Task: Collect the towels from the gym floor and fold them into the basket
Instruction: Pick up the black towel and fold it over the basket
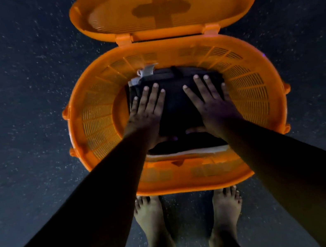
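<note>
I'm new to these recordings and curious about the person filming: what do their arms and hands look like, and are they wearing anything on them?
Both arms wear close-fitting dark, plain sleeves that run down to the wrists. The left hand and right hand are bare: no gloves, and no rings, watch or bracelet that the dim picture shows. The fingernails look short and pale. No markings or logos show on the sleeves.

Both hands [179,107] flat on folded dark towel [175,101], orange basket [96,122]

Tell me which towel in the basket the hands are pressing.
The folded dark towel on top; both hands lie flat on it. The pale towels show only at the stack's edges.
</note>
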`<act>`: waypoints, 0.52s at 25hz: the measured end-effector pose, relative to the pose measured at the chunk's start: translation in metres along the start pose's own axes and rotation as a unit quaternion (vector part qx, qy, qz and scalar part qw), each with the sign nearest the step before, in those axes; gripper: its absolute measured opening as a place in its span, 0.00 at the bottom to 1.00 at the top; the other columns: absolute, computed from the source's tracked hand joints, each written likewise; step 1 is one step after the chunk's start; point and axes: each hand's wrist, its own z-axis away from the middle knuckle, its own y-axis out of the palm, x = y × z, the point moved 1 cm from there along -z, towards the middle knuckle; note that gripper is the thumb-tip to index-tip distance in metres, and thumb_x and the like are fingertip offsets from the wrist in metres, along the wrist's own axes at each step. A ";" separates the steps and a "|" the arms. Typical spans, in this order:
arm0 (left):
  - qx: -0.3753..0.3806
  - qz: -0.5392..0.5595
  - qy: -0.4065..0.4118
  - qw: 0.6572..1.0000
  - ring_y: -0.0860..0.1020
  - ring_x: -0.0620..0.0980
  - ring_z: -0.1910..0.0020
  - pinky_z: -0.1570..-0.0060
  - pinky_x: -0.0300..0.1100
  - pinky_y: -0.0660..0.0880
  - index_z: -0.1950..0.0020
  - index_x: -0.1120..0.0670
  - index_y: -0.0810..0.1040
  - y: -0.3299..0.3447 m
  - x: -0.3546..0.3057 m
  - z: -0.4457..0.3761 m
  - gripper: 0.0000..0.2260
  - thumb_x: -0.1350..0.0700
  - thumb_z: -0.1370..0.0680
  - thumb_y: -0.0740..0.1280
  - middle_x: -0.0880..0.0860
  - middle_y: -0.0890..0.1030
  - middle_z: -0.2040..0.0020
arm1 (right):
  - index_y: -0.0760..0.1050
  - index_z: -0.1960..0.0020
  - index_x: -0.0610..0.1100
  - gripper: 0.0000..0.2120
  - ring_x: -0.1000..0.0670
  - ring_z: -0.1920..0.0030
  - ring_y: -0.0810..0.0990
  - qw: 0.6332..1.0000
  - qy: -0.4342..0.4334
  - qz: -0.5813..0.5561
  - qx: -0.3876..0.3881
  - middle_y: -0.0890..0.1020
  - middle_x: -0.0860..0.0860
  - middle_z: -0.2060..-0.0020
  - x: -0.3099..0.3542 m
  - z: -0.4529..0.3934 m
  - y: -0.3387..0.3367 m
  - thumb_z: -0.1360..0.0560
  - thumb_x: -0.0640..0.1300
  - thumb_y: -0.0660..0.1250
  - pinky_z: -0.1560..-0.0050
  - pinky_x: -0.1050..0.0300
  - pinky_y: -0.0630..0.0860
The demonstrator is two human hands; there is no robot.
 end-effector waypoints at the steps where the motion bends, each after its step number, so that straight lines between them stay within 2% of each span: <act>1: -0.003 -0.009 0.006 1.000 0.42 0.58 0.18 0.21 0.60 0.48 0.17 0.56 0.40 0.000 0.002 -0.003 0.65 0.24 0.38 0.70 0.56 0.41 0.17 | 0.41 0.18 0.54 0.62 0.41 0.18 0.42 1.000 0.006 -0.001 -0.008 0.41 0.45 0.18 -0.001 -0.002 0.003 0.39 0.76 0.69 0.24 0.29 0.47; 6: -0.024 -0.029 0.008 0.999 0.44 0.59 0.18 0.21 0.61 0.48 0.17 0.57 0.42 -0.019 -0.006 0.022 0.67 0.21 0.41 0.67 0.59 0.43 0.17 | 0.45 0.17 0.49 0.66 0.35 0.19 0.45 0.999 -0.001 0.021 -0.041 0.45 0.40 0.18 0.015 0.022 -0.011 0.43 0.81 0.66 0.24 0.28 0.48; 10: 0.008 -0.052 0.033 0.998 0.46 0.59 0.18 0.21 0.60 0.48 0.17 0.60 0.45 -0.004 -0.004 0.038 0.71 0.17 0.45 0.64 0.60 0.45 0.17 | 0.40 0.17 0.49 0.72 0.35 0.19 0.42 1.000 -0.008 0.012 0.005 0.41 0.39 0.19 0.016 0.036 0.002 0.48 0.83 0.66 0.24 0.29 0.49; 13: -0.012 -0.063 0.031 0.997 0.51 0.59 0.18 0.21 0.58 0.54 0.17 0.59 0.48 0.020 0.003 0.028 0.67 0.21 0.43 0.67 0.59 0.50 0.17 | 0.40 0.17 0.49 0.73 0.34 0.19 0.43 1.000 0.007 0.016 0.009 0.41 0.39 0.19 0.018 0.022 0.020 0.50 0.84 0.64 0.25 0.28 0.51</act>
